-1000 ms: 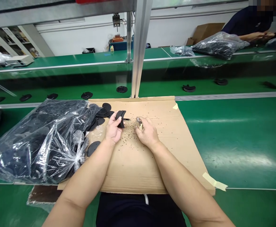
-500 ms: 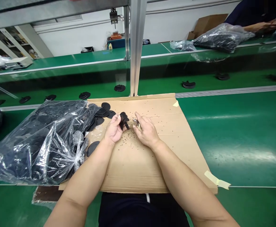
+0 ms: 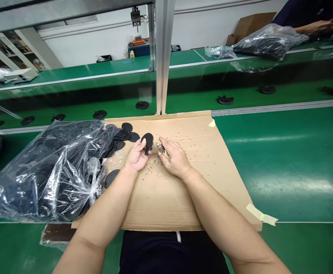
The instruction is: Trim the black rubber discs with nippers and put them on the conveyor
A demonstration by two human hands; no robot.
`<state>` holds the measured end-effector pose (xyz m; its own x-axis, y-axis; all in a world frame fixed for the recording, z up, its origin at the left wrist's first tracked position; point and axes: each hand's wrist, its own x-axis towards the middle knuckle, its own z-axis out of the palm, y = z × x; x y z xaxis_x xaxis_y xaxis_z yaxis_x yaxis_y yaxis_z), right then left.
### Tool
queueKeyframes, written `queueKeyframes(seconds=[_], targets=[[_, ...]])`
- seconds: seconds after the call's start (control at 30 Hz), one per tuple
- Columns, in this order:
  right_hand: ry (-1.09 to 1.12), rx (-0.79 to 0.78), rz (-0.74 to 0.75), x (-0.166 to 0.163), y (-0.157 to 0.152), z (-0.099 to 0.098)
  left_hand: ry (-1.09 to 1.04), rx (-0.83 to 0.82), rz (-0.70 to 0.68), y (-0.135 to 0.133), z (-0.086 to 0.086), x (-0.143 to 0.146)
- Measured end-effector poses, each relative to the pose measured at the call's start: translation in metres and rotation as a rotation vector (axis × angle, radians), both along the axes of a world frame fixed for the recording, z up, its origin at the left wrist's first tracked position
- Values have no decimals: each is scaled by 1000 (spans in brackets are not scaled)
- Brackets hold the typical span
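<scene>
My left hand (image 3: 137, 156) pinches a round black disc-shaped piece (image 3: 148, 140) and holds it up just above a flat sheet of cardboard (image 3: 183, 182). Close beside it, my right hand (image 3: 174, 156) is closed on a small shiny metal tool (image 3: 161, 148) whose tip points at the piece. Tiny dark crumbs (image 3: 155, 165) are scattered over the cardboard under both hands. More black discs (image 3: 123, 136) spill from the mouth of a clear plastic bag (image 3: 49, 167) to the left.
The cardboard lies on a green bench (image 3: 283, 160). Behind it a green conveyor belt (image 3: 240, 91) carries single black pieces (image 3: 225, 100). An aluminium post (image 3: 162, 57) stands at the cardboard's far edge. Another person's arm (image 3: 317, 26) and a filled bag (image 3: 266, 40) are at the far right.
My left hand has turned the black piece so that its flat round face shows, and the hands have drawn closer. The view has tilted slightly downward.
</scene>
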<state>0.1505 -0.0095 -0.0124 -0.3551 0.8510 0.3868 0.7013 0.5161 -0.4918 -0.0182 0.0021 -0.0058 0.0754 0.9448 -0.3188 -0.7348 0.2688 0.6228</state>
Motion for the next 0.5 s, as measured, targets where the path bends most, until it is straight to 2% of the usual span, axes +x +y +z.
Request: queueKeyframes(seconds=[0.33,0.5], targets=[[-37,26,109,-1,-1,-1,-70,-103,-73,-1,6,2],[-85,-26,157,-1,-2,3,-65,-101,-116,-2,8,2]])
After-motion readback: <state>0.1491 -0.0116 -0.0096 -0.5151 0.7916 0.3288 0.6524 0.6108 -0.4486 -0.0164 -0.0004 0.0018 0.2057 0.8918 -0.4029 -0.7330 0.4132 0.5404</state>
